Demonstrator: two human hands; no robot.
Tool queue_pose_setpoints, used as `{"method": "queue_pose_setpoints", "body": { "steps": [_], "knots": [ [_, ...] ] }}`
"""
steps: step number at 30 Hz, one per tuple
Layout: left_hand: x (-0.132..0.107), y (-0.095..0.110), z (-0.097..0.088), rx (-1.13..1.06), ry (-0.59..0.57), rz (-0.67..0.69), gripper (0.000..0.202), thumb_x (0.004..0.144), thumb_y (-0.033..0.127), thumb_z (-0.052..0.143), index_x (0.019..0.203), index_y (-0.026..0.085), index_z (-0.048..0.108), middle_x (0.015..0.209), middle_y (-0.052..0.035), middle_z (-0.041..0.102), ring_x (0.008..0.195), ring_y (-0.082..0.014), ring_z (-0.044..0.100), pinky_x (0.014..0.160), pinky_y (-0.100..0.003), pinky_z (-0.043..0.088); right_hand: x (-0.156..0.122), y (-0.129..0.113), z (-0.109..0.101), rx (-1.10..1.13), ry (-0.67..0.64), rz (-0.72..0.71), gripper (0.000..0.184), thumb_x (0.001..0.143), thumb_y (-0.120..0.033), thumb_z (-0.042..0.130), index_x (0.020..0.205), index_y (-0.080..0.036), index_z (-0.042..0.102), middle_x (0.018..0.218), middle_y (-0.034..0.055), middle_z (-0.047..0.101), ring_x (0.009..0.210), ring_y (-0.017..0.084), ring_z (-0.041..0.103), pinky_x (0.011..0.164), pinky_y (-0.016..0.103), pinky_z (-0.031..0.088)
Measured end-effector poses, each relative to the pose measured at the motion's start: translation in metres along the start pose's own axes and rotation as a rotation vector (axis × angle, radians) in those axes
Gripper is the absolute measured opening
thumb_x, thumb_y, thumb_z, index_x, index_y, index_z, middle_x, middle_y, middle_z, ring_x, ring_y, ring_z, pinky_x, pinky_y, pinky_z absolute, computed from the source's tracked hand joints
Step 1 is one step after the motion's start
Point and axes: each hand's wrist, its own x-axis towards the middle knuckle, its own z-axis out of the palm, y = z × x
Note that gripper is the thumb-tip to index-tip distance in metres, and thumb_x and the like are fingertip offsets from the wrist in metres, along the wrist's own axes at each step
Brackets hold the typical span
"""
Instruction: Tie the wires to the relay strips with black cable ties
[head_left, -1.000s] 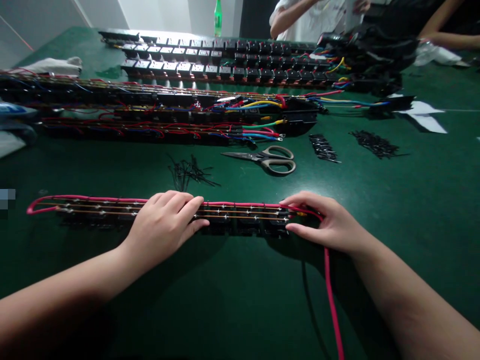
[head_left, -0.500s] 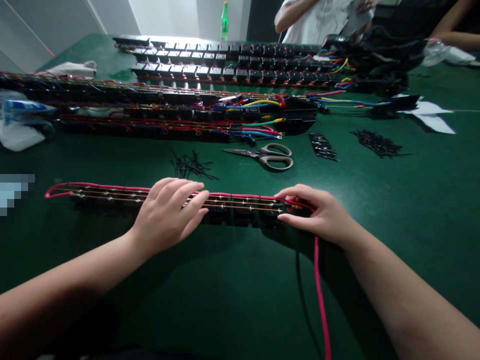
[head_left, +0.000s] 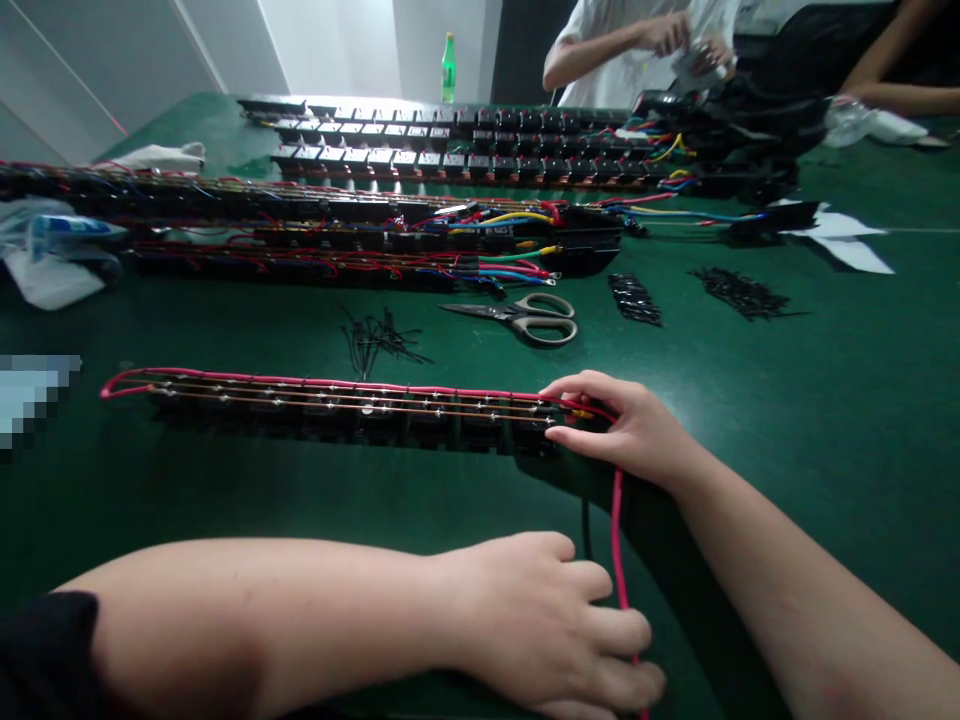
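Note:
A long black strip (head_left: 442,425) lies crosswise on the table, made of black blocks with thin copper-coloured rods and shiny joints on top. Along its far side runs a red cable (head_left: 337,384), which loops round at the left end and hangs down toward me from the right end. My right hand (head_left: 630,430) grips that right end between thumb and fingers, the cable passing under the palm. Nearer to me, my left hand (head_left: 559,625) has its fingers bent over the hanging part of the cable; its thumb is hidden.
Behind the strip lie scissors (head_left: 529,318), loose black ties (head_left: 382,338), a bundle of ties (head_left: 635,299) and another pile (head_left: 742,293). Wired black strips (head_left: 337,260) and block rows (head_left: 420,160) stretch across the back. A green bottle (head_left: 448,70) and a person (head_left: 600,60) are beyond.
My left hand has left the middle of the strip and come toward me and to the right, onto the hanging red cable. My right hand keeps its hold on the strip's end.

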Motion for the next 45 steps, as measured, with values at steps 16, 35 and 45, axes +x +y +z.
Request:
{"method": "queue_pose_setpoints", "body": {
  "steps": [16, 35, 45],
  "knots": [
    [-0.048, -0.012, -0.053, 0.019, -0.072, -0.645, 0.024, 0.082, 0.013, 0.049, 0.100, 0.020, 0.062, 0.141, -0.0092, 0.055, 0.085, -0.0199, 0.062, 0.070, -0.037, 0.056, 0.000, 0.000, 0.000, 0.030, -0.002, 0.061, 0.031, 0.077, -0.035, 0.077, 0.106, -0.023, 0.073, 0.094, 0.0040, 0.071, 0.080, 0.020, 0.067, 0.073, 0.033, 0.055],
    [-0.141, -0.012, -0.105, -0.444, -0.045, -1.544, 0.046, 0.095, 0.061, 0.036, 0.116, 0.027, 0.059, 0.063, 0.0040, 0.052, 0.057, -0.0181, 0.056, 0.053, -0.028, 0.045, 0.003, 0.005, 0.005, 0.007, 0.022, 0.053, 0.032, 0.077, -0.040, 0.077, 0.106, -0.024, 0.073, 0.089, 0.0031, 0.069, 0.071, 0.018, 0.062, 0.069, 0.033, 0.055],
    [-0.162, -0.034, -0.127, -0.051, -0.056, -1.472, 0.043, 0.091, 0.068, 0.050, 0.092, 0.026, 0.061, 0.071, 0.0016, 0.060, 0.063, -0.0193, 0.055, 0.059, -0.029, 0.038, 0.002, 0.007, 0.004, -0.001, 0.018, 0.054, 0.033, 0.077, -0.042, 0.077, 0.105, -0.026, 0.072, 0.090, 0.0038, 0.071, 0.075, 0.020, 0.065, 0.071, 0.035, 0.055]
  ]
}}
